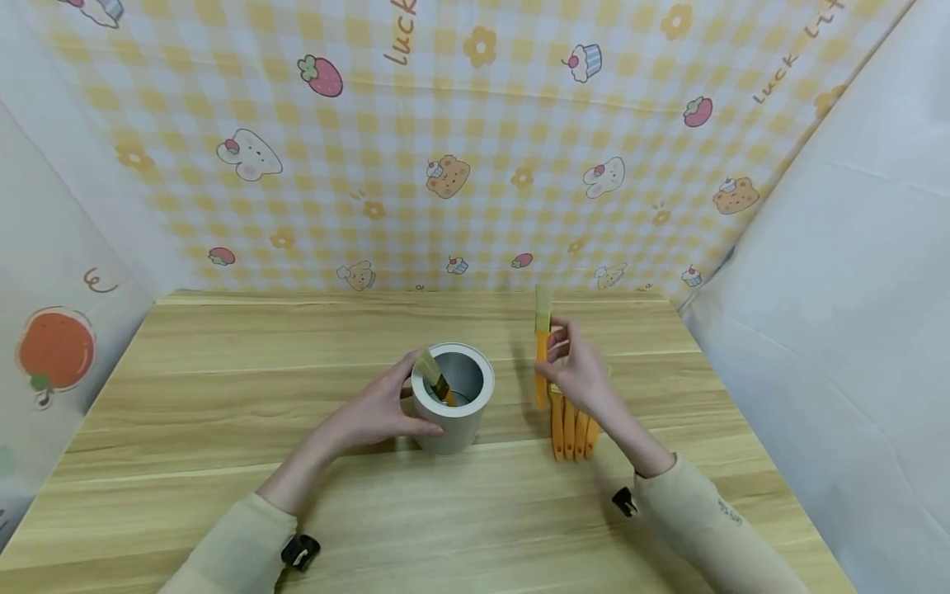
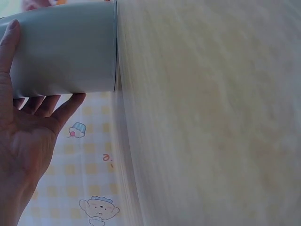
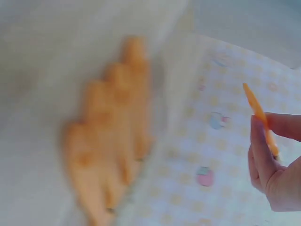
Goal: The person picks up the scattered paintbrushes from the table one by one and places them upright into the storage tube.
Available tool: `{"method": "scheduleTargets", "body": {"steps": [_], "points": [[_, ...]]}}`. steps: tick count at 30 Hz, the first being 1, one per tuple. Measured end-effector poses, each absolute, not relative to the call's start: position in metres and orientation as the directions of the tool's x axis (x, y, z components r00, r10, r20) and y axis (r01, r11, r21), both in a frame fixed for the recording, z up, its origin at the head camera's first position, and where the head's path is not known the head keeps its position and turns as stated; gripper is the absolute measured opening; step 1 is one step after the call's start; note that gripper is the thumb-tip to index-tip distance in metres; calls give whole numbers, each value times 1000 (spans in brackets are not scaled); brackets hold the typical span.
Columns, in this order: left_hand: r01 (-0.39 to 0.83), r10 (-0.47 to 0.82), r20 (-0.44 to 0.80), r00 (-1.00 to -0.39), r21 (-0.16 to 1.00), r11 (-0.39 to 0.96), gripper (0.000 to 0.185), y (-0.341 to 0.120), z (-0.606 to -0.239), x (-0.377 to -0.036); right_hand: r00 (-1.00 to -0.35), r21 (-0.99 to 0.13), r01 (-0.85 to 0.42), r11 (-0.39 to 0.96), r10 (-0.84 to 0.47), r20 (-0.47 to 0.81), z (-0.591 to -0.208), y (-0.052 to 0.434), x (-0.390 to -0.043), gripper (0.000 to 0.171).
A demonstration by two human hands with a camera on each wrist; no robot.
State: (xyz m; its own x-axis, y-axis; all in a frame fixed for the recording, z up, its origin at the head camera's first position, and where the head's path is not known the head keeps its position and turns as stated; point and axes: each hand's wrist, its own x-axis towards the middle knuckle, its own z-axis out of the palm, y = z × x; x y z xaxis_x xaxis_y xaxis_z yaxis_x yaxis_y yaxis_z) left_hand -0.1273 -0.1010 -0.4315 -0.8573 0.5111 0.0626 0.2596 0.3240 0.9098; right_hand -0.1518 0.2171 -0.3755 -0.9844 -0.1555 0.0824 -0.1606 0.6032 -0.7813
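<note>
A white cylindrical holder [image 1: 454, 400] stands on the wooden table [image 1: 223, 371], with one orange-handled knife [image 1: 436, 379] leaning inside it. My left hand [image 1: 382, 408] wraps round the holder's left side; in the left wrist view the fingers [image 2: 44, 104] curl against the holder [image 2: 63, 49]. My right hand [image 1: 575, 373] pinches another knife [image 1: 542, 346] by its orange handle, blade up, to the right of the holder. The right wrist view shows the knife handle [image 3: 258, 115] between thumb and fingers [image 3: 261, 155].
Several more orange-handled knives [image 1: 573, 429] lie side by side on the table under my right wrist, blurred as orange knife handles [image 3: 110, 141] in the right wrist view. A patterned backdrop [image 1: 475, 148] closes the back, and white sheets [image 1: 831, 330] close the sides.
</note>
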Motion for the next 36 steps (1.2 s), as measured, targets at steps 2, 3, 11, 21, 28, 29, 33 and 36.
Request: {"method": "scheduleTargets", "body": {"steps": [2, 3, 11, 21, 28, 29, 33, 36], "points": [[253, 509, 59, -859, 912, 323, 113, -102, -431, -127, -982, -822, -176, 542, -153, 109, -364, 214, -153, 67], [251, 508, 57, -860, 913, 322, 113, -102, -431, -127, -981, -839, -182, 512, -152, 120, -358, 211, -153, 67], [256, 517, 69, -853, 919, 301, 110, -103, -431, -126, -953, -911, -298, 285, -148, 265, -320, 179, -151, 56], [241, 505, 44, -862, 912, 332, 111, -102, -429, -126, -882, -852, -460, 250, -237, 406, -316, 142, -143, 35], [243, 504, 45, -862, 911, 334, 111, -101, -429, -127, -856, -752, -517, 409, -275, 439, -330, 139, -141, 24], [244, 507, 46, -861, 911, 332, 111, -101, -429, -127, -850, -739, -527, 419, -287, 443, -332, 139, -141, 22], [247, 513, 48, -857, 912, 328, 111, -101, -429, -127, -840, -712, -540, 449, -328, 431, -341, 140, -141, 14], [246, 514, 45, -856, 911, 331, 111, -101, -429, -128, -844, -701, -534, 473, -342, 413, -347, 140, -142, 12]]}}
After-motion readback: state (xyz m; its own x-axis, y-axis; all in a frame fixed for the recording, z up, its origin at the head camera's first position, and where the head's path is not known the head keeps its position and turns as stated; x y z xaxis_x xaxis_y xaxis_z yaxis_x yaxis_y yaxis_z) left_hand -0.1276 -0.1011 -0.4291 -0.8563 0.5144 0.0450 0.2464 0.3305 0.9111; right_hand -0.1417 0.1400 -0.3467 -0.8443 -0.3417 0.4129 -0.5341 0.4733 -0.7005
